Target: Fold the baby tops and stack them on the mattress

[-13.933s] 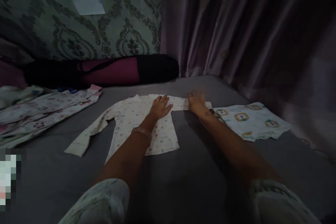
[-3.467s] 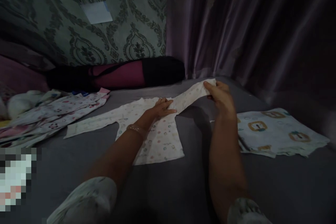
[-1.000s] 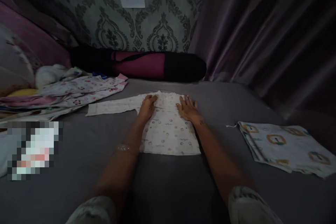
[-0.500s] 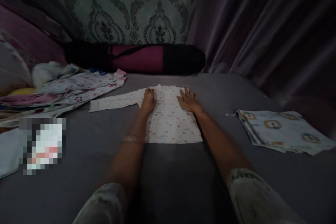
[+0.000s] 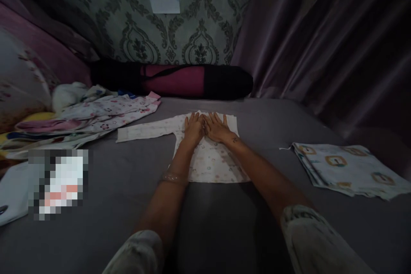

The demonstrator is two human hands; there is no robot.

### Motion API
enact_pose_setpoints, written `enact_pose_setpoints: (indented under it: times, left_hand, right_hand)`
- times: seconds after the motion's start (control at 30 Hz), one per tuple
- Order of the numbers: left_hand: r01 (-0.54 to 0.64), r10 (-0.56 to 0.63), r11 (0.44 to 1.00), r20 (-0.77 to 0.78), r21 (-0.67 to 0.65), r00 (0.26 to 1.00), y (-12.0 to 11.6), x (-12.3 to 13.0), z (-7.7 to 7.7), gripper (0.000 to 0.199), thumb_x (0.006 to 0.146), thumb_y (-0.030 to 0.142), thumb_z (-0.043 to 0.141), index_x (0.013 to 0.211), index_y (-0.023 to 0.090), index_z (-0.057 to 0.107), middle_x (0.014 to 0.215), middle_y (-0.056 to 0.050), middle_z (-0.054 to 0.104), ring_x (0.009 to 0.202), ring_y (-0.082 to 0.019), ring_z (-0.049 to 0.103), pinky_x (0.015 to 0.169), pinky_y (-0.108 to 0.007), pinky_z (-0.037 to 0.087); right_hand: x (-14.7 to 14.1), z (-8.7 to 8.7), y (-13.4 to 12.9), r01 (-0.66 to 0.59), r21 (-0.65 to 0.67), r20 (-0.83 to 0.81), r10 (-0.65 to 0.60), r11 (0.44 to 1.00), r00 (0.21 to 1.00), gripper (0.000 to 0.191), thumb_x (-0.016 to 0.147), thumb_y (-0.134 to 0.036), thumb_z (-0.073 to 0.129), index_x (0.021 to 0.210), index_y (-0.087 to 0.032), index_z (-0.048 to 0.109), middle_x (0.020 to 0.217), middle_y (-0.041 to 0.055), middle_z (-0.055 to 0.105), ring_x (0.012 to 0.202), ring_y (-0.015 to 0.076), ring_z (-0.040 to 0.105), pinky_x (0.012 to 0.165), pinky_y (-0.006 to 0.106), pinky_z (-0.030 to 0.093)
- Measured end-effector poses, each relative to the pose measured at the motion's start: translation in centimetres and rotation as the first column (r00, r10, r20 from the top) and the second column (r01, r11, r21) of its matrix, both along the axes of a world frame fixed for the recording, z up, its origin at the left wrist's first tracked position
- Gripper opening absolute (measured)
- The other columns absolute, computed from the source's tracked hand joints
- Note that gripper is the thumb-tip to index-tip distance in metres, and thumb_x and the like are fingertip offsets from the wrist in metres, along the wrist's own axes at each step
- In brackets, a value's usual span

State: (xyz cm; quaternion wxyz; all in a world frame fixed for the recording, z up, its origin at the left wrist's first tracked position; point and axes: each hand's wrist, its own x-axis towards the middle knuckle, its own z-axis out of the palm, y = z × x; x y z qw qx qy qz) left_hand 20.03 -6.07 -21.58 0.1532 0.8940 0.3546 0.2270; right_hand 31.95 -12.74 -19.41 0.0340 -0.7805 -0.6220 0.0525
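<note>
A small white printed shirt (image 5: 212, 165) lies spread on the grey bed sheet (image 5: 105, 197), its hem toward me. One sleeve (image 5: 144, 131) stretches out to the left; the right sleeve does not show at the side. My left hand (image 5: 194, 129) rests flat on the upper part of the shirt, fingers pointing away from me. Beside it, my right hand (image 5: 217, 128) lies with fingers spread on the same cloth. The two hands meet near the middle and cover much of the chest and neckline.
A folded white cloth with orange prints (image 5: 349, 167) lies at the right. Printed clothes (image 5: 105, 115) are heaped at the left near a white plush toy (image 5: 69, 94). A long black and magenta bag (image 5: 173, 80) lies along the wall. Purple curtains (image 5: 289, 30) hang at the right.
My left hand has uncurled from a closed shape and slid right. My right hand has moved left, so both now meet on the shirt. The view has tilted up slightly.
</note>
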Motion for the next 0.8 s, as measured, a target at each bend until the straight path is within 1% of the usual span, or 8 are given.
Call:
enact_pose_setpoints:
  times: [0.1, 0.2, 0.27, 0.37, 0.47, 0.63, 0.7, 0.8]
  left_hand:
    - [-0.032, 0.028, 0.999, -0.099, -0.036, 0.995, 0.2, 0.1, -0.6, 0.05, 0.094, 0.02, 0.036, 0.143, 0.015, 0.044, 0.153, -0.016, 0.04, 0.146, -0.031, 0.026, 0.119, -0.056, 0.013]
    - [-0.065, 0.048, 0.994, -0.177, -0.089, 0.983, 0.5, 0.0, -1.3, 0.05, 0.097, 0.025, 0.033, 0.145, 0.012, 0.043, 0.155, -0.018, 0.035, 0.147, -0.034, 0.025, 0.117, -0.058, 0.016]
    - [-0.066, 0.047, 0.993, -0.186, -0.098, 0.981, 0.6, 0.0, -1.6, 0.051, 0.097, 0.027, 0.032, 0.145, 0.013, 0.042, 0.156, -0.017, 0.033, 0.147, -0.034, 0.024, 0.117, -0.059, 0.017]
    - [-0.065, 0.05, 0.995, -0.175, -0.082, 0.983, 0.5, -0.1, -1.7, 0.05, 0.098, 0.028, 0.032, 0.145, 0.017, 0.042, 0.156, -0.016, 0.034, 0.147, -0.032, 0.024, 0.117, -0.059, 0.017]
    - [-0.073, 0.055, 0.993, -0.192, -0.088, 0.98, 0.4, -0.1, -1.4, 0.05, 0.098, 0.028, 0.031, 0.145, 0.016, 0.043, 0.156, -0.015, 0.034, 0.147, -0.032, 0.024, 0.117, -0.058, 0.017]
    - [-0.092, 0.074, 0.992, -0.194, -0.087, 0.978, 0.1, 0.2, -0.8, 0.05, 0.099, 0.029, 0.029, 0.144, 0.013, 0.044, 0.156, -0.018, 0.034, 0.147, -0.032, 0.025, 0.117, -0.059, 0.016]
    - [-0.101, 0.09, 0.993, -0.159, -0.062, 0.983, 0.0, 0.3, -0.7, 0.049, 0.099, 0.03, 0.029, 0.142, 0.014, 0.046, 0.155, -0.018, 0.036, 0.147, -0.032, 0.026, 0.117, -0.06, 0.015]
    - [-0.103, 0.101, 0.994, -0.097, -0.018, 0.99, 0.0, 0.4, -0.5, 0.048, 0.099, 0.031, 0.029, 0.142, 0.016, 0.047, 0.155, -0.016, 0.037, 0.147, -0.031, 0.026, 0.118, -0.059, 0.013]
  right_hand:
    - [-0.6, -0.9, 0.6, -0.023, 0.011, 0.001, 0.023, 1.0, 1.0, 0.058, 0.1, -0.037, 0.018, 0.155, -0.019, 0.026, 0.163, 0.0075, 0.017, 0.15, 0.0293, 0.012, 0.117, 0.061, 0.003]
    - [-0.5, -1.8, 0.7, -0.009, 0.015, -0.024, 0.01, 1.0, 1.0, 0.058, 0.1, -0.038, 0.018, 0.155, -0.023, 0.027, 0.163, 0.0056, 0.018, 0.15, 0.0291, 0.013, 0.117, 0.061, 0.009]
    - [-0.3, -2.3, 0.7, -0.003, 0.024, -0.037, 0.004, 1.0, 0.999, 0.058, 0.1, -0.038, 0.019, 0.155, -0.024, 0.027, 0.163, 0.0045, 0.019, 0.15, 0.0285, 0.014, 0.117, 0.061, 0.012]
    - [-0.2, -2.5, 0.6, -0.002, 0.044, -0.039, 0.004, 0.999, 0.999, 0.058, 0.099, -0.038, 0.02, 0.155, -0.025, 0.029, 0.162, 0.004, 0.021, 0.149, 0.0282, 0.015, 0.117, 0.06, 0.011]
    - [-0.2, -2.4, 0.7, -0.001, 0.048, -0.046, 0.003, 0.999, 0.999, 0.058, 0.099, -0.038, 0.02, 0.155, -0.024, 0.029, 0.162, 0.0045, 0.021, 0.15, 0.0283, 0.014, 0.117, 0.061, 0.011]
    - [0.2, -1.5, 0.7, -0.015, -0.031, -0.131, 0.011, 0.999, 0.991, 0.059, 0.1, -0.039, 0.016, 0.156, -0.023, 0.024, 0.164, 0.005, 0.014, 0.15, 0.0264, 0.009, 0.118, 0.059, 0.008]
    - [0.5, -1.1, 0.5, -0.004, -0.018, -0.135, 0.001, 1.0, 0.991, 0.059, 0.101, -0.039, 0.016, 0.156, -0.022, 0.023, 0.164, 0.0061, 0.013, 0.15, 0.0258, 0.009, 0.118, 0.058, 0.007]
    - [1.2, -0.7, 0.3, 0.049, 0.041, -0.072, -0.046, 0.998, 0.996, 0.058, 0.101, -0.038, 0.017, 0.156, -0.02, 0.024, 0.163, 0.008, 0.016, 0.15, 0.0265, 0.012, 0.118, 0.058, 0.005]
